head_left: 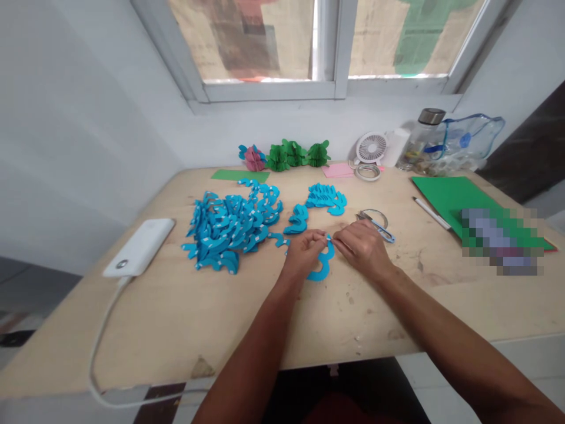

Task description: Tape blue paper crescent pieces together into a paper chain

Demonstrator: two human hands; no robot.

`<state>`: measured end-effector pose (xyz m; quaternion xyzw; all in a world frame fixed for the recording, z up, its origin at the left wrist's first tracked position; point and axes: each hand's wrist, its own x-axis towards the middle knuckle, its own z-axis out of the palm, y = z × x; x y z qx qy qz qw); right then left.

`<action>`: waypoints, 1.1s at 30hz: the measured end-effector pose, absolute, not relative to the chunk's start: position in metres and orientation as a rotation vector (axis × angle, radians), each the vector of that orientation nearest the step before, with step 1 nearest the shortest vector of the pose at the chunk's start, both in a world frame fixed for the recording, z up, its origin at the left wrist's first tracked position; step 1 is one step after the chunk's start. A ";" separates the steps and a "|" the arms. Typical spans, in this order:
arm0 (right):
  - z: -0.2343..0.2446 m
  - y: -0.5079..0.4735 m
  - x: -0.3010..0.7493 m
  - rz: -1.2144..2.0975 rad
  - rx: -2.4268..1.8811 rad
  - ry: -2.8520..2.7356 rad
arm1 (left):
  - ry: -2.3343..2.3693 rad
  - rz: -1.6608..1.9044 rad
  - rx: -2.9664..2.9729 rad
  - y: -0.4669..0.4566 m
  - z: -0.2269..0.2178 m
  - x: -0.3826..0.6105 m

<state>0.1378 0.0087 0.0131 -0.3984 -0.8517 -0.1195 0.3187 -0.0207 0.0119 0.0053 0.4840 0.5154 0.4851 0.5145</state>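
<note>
My left hand [305, 250] and my right hand [362, 247] meet over the middle of the wooden table [220, 318], fingers pinched together on a curved blue paper piece [322, 266] that hangs below them. A big heap of the same blue paper pieces [229, 227] with white tabs lies to the left. Two smaller stacks of blue pieces [326, 197] [298, 219] sit just beyond my hands. Small scissors [378, 224] rest right behind my right hand.
A white power bank [140, 246] with a cable lies at the left. Green and pink paper flowers [286, 155], a small fan [371, 147], a tape roll [368, 171], a jar and a clear bag line the wall. Green paper sheets [463, 203] and a pen [430, 212] lie right.
</note>
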 end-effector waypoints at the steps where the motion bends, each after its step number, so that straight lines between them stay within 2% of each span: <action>1: 0.013 0.008 0.137 -0.313 -1.047 -2.232 | 1.242 1.164 1.160 0.011 0.005 -0.021; 11: 0.017 0.004 0.133 -0.298 -1.028 -2.215 | 1.218 1.197 1.258 0.011 0.007 -0.021; 19: 0.016 0.002 0.130 -0.406 -1.104 -2.164 | 1.222 1.227 1.431 0.010 0.008 -0.021; 33: 0.012 0.001 0.128 -0.465 -1.161 -2.089 | 1.269 1.254 1.393 0.008 0.005 -0.016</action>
